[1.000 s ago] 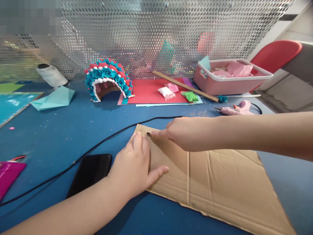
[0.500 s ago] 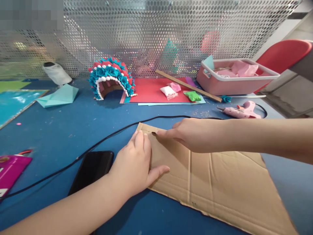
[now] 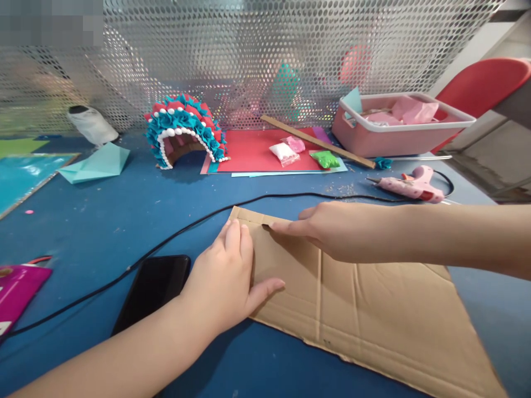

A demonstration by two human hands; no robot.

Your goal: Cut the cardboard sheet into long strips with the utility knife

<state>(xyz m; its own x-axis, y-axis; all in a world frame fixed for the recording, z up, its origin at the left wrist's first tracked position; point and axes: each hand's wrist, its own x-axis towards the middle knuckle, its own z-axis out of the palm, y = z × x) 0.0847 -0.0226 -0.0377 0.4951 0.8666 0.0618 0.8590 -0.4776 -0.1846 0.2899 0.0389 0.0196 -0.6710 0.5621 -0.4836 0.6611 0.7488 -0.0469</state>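
A brown sheet of cardboard (image 3: 385, 309) lies creased on the blue table. My left hand (image 3: 228, 271) presses on its left end, fingers together along the edge and thumb spread over the face. My right hand (image 3: 315, 229) is closed, forefinger stretched out, around a cutter knife whose dark blade tip (image 3: 266, 226) pokes out beneath the fingertip. The knife's handle is hidden inside the hand. That tip touches the cardboard near its far edge, where a thin line runs alongside the edge from the left corner.
A black cable (image 3: 199, 222) crosses the table behind the cardboard. Left of my left hand lies a black phone (image 3: 155, 287). Farther back stand a pink glue gun (image 3: 410, 185), a pink basket (image 3: 373, 138), a flower-covered arch (image 3: 182, 127), and red paper (image 3: 249, 152) under small packets.
The blade and my right hand have slid slightly rightward along the cardboard's far edge. My left hand keeps its place on the cardboard. The whole view has shifted a little.
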